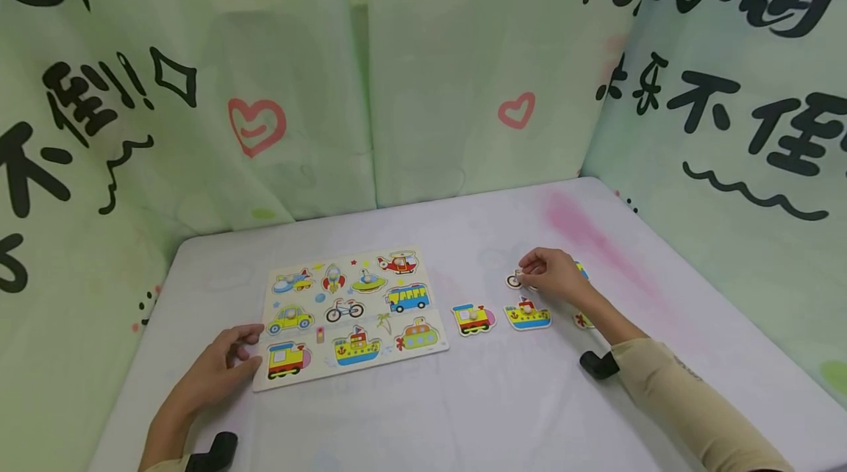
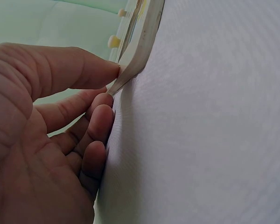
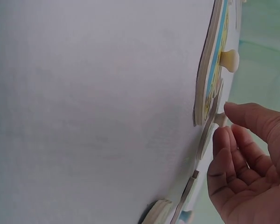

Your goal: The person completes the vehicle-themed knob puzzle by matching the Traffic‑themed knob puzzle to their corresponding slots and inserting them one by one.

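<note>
The puzzle board (image 1: 390, 351) lies flat, printed with vehicle pictures; knobs (image 2: 114, 42) stand up from it in the left wrist view. At its left edge is my left hand (image 1: 221, 365), thumb and fingertips touching the rim with the fingers loosely bent. To the right of the board, my right hand (image 1: 552, 273) pinches the small knob (image 3: 220, 119) of the bicycle piece (image 1: 512, 280) between thumb and fingertips. Just in front of it lies the ship piece (image 1: 527, 315), with the train piece (image 1: 473, 320) to its left.
Partly hidden by the right hand and wrist are a blue-and-yellow piece (image 1: 581, 270) and a piece with a red propeller (image 1: 582, 320). A white cloth covers the table (image 1: 370, 428). Pale green curtains (image 1: 437, 90) with writing and hearts surround it.
</note>
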Motion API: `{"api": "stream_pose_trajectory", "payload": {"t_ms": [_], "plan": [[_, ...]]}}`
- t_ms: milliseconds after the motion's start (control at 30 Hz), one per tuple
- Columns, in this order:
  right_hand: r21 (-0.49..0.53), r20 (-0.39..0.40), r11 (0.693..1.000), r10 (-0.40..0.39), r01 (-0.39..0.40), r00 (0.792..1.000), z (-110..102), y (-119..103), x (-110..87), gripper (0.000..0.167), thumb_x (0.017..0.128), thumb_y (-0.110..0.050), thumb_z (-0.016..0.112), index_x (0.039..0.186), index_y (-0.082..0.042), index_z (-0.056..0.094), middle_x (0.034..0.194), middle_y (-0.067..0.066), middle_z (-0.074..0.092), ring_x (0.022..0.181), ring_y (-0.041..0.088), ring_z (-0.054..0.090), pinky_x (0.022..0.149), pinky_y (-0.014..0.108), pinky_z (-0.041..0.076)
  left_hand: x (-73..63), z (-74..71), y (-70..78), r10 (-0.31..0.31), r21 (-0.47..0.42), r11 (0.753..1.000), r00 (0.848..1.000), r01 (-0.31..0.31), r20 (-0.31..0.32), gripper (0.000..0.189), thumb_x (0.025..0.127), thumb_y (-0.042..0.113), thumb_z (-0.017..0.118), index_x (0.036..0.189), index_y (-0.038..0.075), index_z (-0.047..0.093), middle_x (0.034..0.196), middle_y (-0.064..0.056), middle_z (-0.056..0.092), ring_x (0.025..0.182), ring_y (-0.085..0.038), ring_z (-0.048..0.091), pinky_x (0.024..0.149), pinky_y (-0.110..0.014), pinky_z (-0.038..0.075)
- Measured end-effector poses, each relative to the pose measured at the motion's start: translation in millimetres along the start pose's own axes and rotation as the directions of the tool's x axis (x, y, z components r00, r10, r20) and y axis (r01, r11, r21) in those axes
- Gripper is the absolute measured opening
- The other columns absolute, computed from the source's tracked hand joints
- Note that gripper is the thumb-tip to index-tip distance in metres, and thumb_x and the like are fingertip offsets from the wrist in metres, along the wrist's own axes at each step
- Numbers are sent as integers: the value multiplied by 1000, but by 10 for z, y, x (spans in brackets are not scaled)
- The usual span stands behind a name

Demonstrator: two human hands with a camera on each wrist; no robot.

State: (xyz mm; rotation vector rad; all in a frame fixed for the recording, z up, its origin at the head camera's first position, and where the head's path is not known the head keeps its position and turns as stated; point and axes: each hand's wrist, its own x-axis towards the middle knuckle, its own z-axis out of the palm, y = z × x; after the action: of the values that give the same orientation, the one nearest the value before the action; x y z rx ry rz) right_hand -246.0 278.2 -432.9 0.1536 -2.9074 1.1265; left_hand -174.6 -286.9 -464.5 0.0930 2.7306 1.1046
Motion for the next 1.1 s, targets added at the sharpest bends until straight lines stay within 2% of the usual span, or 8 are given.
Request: {"api": "stream_pose_trajectory", "payload": {"t_ms": [133,333,733,967,1100], "plan": [[-13,12,1000,16,-16,1000,6,-8,8,23,89,-6,77,105,6,67,94,15,69,83,23,61,71,23,49,0,2,10,-6,-6,1000,1000,6,1,58,95,11,67,147,-2,45,128,-18,54,106,-26,47,85,-35,42],[-17,24,999,47,-47,999,20,-14,22,23,90,-7,77,106,5,67,95,15,68,84,22,59,72,24,48,-10,0,9,11,6,1000,1000,-11,-4,57,94,11,67,146,-2,46,127,-17,55,105,-25,48,81,-28,42],[-17,-13,999,45,-45,999,30,37,34,22,91,-10,76,107,3,68,95,13,67,84,22,60,69,22,50,-3,-7,18,9,6,1000,1000,-9,-5,58,94,11,67,147,-2,45,128,-17,54,106,-25,48,82,-29,42],[44,-69,998,46,-43,997,15,2,-21,25,91,-12,76,109,5,68,97,16,69,82,20,62,66,20,51,-5,-13,18,9,-7,1000,1000,-9,-2,58,95,11,67,146,-2,45,128,-17,54,106,-25,47,81,-28,41],[97,-74,994,65,-58,995,20,-30,-66,27,92,-14,76,110,4,68,97,15,70,80,18,62,65,21,52,-5,-12,14,9,-14,1000,1000,-9,2,57,95,11,67,146,-3,45,128,-18,54,106,-26,47,82,-28,41]]}}
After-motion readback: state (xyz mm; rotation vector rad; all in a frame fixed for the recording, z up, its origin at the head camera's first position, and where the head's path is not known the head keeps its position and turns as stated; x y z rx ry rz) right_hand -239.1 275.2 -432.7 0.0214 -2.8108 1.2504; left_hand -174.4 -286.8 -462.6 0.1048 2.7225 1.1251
